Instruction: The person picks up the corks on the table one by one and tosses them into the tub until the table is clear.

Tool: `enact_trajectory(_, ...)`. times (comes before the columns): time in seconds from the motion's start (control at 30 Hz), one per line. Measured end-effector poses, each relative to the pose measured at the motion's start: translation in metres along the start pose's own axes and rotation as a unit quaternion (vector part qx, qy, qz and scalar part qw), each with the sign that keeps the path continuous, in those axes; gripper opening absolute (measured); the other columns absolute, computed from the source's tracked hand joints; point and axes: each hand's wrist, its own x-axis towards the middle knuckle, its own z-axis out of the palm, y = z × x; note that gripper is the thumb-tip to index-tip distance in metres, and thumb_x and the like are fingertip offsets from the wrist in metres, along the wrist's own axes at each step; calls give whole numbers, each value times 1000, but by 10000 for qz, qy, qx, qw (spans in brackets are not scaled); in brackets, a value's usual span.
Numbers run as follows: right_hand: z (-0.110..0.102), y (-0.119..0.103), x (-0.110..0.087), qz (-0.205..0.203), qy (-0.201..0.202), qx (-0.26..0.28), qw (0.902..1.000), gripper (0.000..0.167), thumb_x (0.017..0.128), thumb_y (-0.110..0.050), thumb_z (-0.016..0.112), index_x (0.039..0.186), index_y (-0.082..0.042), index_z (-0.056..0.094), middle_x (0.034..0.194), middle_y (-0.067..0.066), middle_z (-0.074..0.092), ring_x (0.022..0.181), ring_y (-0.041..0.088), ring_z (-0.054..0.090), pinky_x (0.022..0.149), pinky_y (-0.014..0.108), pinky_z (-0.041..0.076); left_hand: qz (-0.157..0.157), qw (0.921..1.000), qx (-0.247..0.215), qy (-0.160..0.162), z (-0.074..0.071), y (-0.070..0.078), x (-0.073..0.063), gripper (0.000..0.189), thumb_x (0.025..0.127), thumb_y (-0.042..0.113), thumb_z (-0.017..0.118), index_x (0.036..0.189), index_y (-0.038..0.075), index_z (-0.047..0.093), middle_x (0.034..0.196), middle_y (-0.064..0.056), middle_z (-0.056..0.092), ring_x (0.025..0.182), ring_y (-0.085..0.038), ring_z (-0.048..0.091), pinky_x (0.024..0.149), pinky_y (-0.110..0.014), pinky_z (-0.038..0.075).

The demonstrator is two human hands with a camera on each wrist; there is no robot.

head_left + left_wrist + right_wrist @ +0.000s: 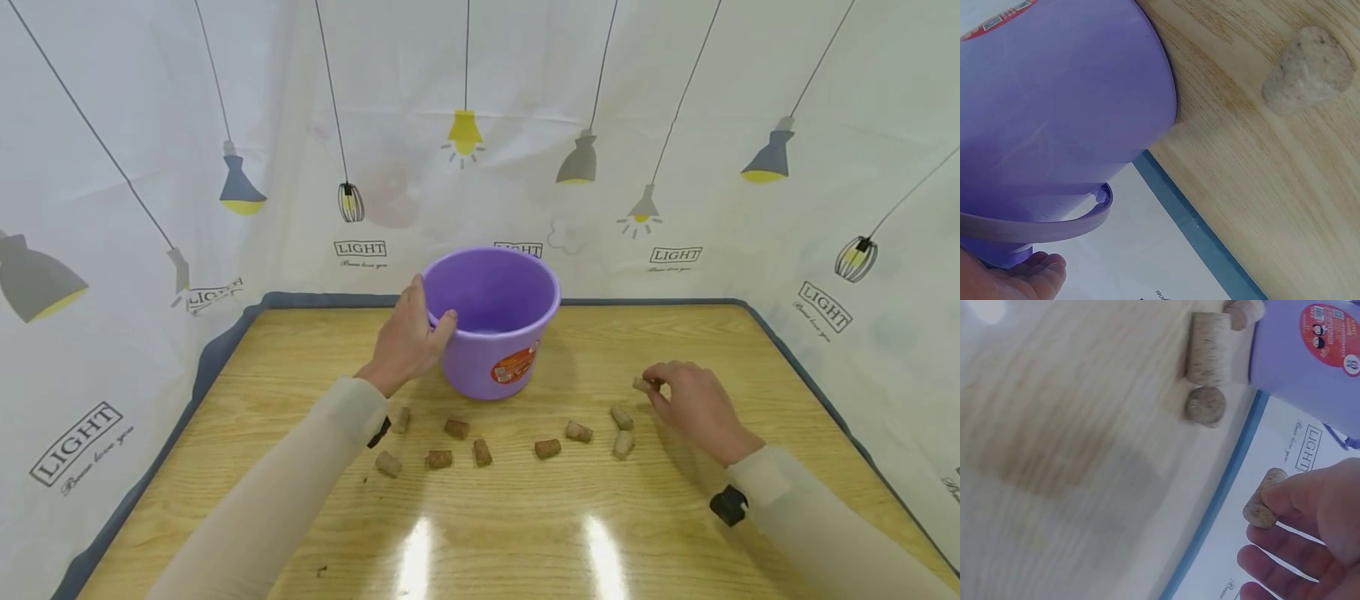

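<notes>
A purple bucket (480,358) with a red label stands on the wooden table, its mouth tilted a little toward the head camera. My left hand (408,337) grips its rim on the left side, thumb over the edge; in the left wrist view the bucket's handle (1054,228) hangs by the fingers. To the right of the bucket, my right hand (697,408) pinches a cork (1264,499) between thumb and fingers, above the table. Two more corks, one angled (621,417) and one upright-looking (623,444), lie just left of that hand.
Several corks lie scattered in front of the bucket, among them a brown cork (547,449) and a pale cork (387,463). A white cloth printed with lamps (465,200) rises behind the table (510,533), its blue border along the edges.
</notes>
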Motion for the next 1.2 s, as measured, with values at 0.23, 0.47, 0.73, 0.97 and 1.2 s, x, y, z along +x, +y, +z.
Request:
enact_trajectory(0.23,-9,-11,9,-49,92,146,9998,14,93,-7,73,105,-2,76,94,10,73,76,27,64,62,43,50,-8,10000,-48,-3,0,0,0,89,99,46,48,162,-3,9,154,-29,38,135,-42,48,108,-58,46)
enact_trajectory(0.47,-19,-22,18,-82,239,291,9993,15,95,-9,71,108,-2,76,99,11,74,85,31,67,70,49,56,-27,10000,-74,-29,1,-1,1,89,100,47,49,162,-2,8,155,-28,38,135,-42,47,108,-58,46)
enact_trajectory(0.73,-29,-35,31,-211,430,329,9983,13,96,-9,71,106,-3,76,98,11,74,87,32,67,75,52,55,-4,9999,-126,-14,0,0,1,89,99,46,50,162,-2,9,153,-28,39,134,-42,49,107,-58,47)
enact_trajectory(0.97,-35,-43,41,-312,562,397,9971,14,95,-8,71,107,-3,77,99,10,75,88,32,68,77,52,55,17,9999,-160,-19,0,0,1,88,99,45,50,162,-1,9,152,-28,40,133,-41,49,106,-57,48)
enact_trajectory(1.2,-45,-51,52,-403,673,422,9960,15,96,-8,70,109,-3,77,99,10,75,87,30,69,73,49,56,-14,9999,-143,-37,-1,0,1,88,99,45,50,162,-1,9,151,-27,41,132,-41,50,105,-57,49)
